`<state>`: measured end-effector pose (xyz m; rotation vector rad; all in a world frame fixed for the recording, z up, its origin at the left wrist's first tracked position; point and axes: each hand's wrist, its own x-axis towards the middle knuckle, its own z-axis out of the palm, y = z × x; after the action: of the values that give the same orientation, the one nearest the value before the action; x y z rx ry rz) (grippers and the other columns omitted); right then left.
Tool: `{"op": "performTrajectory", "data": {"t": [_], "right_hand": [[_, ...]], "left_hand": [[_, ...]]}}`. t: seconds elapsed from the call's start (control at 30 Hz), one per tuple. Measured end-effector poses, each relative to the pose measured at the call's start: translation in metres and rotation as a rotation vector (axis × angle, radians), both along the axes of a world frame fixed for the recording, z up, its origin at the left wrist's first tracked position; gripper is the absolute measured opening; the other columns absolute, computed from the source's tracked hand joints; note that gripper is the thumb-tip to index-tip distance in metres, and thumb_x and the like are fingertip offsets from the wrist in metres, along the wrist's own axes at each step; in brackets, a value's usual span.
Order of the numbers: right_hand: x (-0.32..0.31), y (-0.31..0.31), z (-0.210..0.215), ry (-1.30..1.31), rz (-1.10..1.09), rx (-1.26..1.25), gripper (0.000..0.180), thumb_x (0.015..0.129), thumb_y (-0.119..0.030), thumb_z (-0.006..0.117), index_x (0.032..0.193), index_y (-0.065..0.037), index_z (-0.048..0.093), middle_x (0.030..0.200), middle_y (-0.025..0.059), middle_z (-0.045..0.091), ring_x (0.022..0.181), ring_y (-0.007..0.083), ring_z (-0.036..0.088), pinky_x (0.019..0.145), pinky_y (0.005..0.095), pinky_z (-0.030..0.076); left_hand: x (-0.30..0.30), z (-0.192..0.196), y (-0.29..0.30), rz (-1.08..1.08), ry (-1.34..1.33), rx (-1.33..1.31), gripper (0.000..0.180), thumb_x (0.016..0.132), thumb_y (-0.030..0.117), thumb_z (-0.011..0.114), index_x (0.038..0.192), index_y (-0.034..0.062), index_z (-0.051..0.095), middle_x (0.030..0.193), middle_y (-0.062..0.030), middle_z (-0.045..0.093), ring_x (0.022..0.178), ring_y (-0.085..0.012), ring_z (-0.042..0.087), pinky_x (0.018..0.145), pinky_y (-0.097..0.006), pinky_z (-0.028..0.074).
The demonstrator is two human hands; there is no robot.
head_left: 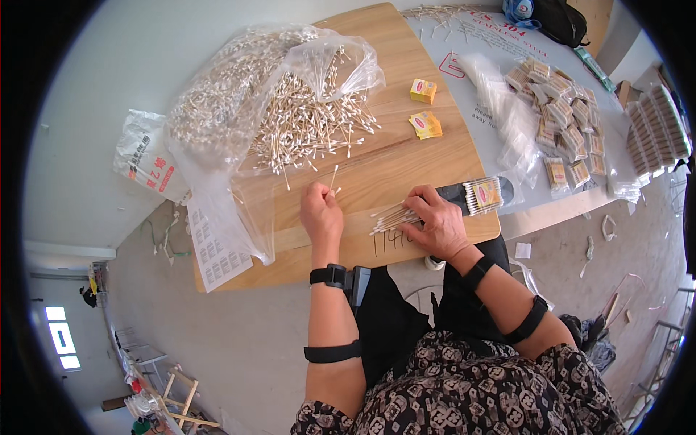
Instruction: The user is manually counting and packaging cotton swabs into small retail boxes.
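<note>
Head view: we see the left hand at the centre of the frame, thumb and finger pinched together on a single swab that stands up from the grip, its long axis nearly vertical in the picture. A second white tip shows beside it; we cannot tell whether it is held too. Right of that lies the loose bundle on the wooden table, its axis slanting gently up to the right, between our hands but nearer the right hand. That hand reaches in from the lower right, palm down, fingers bent over the bundle's right end; we cannot tell whether they pinch or merely press. Just beyond it sits a swab pack. The swab heap spreads above our left hand.
</note>
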<state>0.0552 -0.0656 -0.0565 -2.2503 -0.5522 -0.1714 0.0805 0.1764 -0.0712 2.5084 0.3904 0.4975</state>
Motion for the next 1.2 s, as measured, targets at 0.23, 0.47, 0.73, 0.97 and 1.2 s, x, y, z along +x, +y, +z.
{"op": "performTrajectory", "data": {"t": [0.23, 0.47, 0.73, 0.97, 1.2], "right_hand": [[0.000, -0.002, -0.001, 0.007, -0.005, -0.013, 0.034, 0.073, -0.025, 0.077, 0.098, -0.007, 0.063, 0.109, 0.0071, 0.058, 0.089, 0.0306, 0.065, 0.075, 0.0409, 0.054], [0.000, -0.002, -0.002, 0.007, -0.005, -0.008, 0.034, 0.073, -0.025, 0.077, 0.099, -0.007, 0.064, 0.109, 0.0070, 0.058, 0.090, 0.0309, 0.065, 0.075, 0.0409, 0.054], [0.000, -0.002, -0.003, 0.001, -0.010, -0.015, 0.035, 0.072, -0.025, 0.077, 0.100, -0.008, 0.064, 0.109, 0.0074, 0.058, 0.090, 0.0310, 0.065, 0.075, 0.0414, 0.054], [-0.001, -0.002, -0.005, 0.011, -0.023, 0.000, 0.042, 0.071, -0.026, 0.079, 0.105, -0.007, 0.062, 0.112, 0.0080, 0.057, 0.090, 0.0319, 0.065, 0.074, 0.0418, 0.054], [0.000, -0.002, -0.003, 0.010, -0.048, 0.004, 0.049, 0.071, -0.025, 0.078, 0.113, -0.007, 0.059, 0.113, 0.0094, 0.056, 0.090, 0.0327, 0.065, 0.074, 0.0421, 0.054]], "left_hand": [[-0.025, 0.011, 0.017, -0.023, 0.033, 0.128, 0.009, 0.080, 0.000, 0.067, 0.083, 0.0048, 0.060, 0.086, -0.0140, 0.058, 0.087, -0.0363, 0.058, 0.076, -0.046, 0.048], [-0.034, 0.009, 0.007, -0.094, 0.049, 0.038, 0.009, 0.077, 0.000, 0.067, 0.080, 0.0050, 0.061, 0.086, -0.0129, 0.060, 0.088, -0.0352, 0.059, 0.076, -0.046, 0.048], [-0.011, 0.010, -0.041, -0.314, 0.008, -0.041, 0.011, 0.074, 0.001, 0.070, 0.078, 0.0064, 0.062, 0.080, -0.0104, 0.061, 0.085, -0.0328, 0.060, 0.073, -0.044, 0.047], [-0.008, 0.016, -0.047, -0.521, 0.048, -0.037, 0.012, 0.069, 0.005, 0.075, 0.076, 0.0074, 0.066, 0.079, -0.0080, 0.062, 0.084, -0.0304, 0.059, 0.072, -0.043, 0.048], [0.019, 0.005, -0.031, -0.389, 0.118, -0.349, 0.007, 0.076, 0.005, 0.072, 0.082, 0.0042, 0.068, 0.075, -0.0071, 0.065, 0.068, -0.0198, 0.062, 0.064, -0.032, 0.050]]}}
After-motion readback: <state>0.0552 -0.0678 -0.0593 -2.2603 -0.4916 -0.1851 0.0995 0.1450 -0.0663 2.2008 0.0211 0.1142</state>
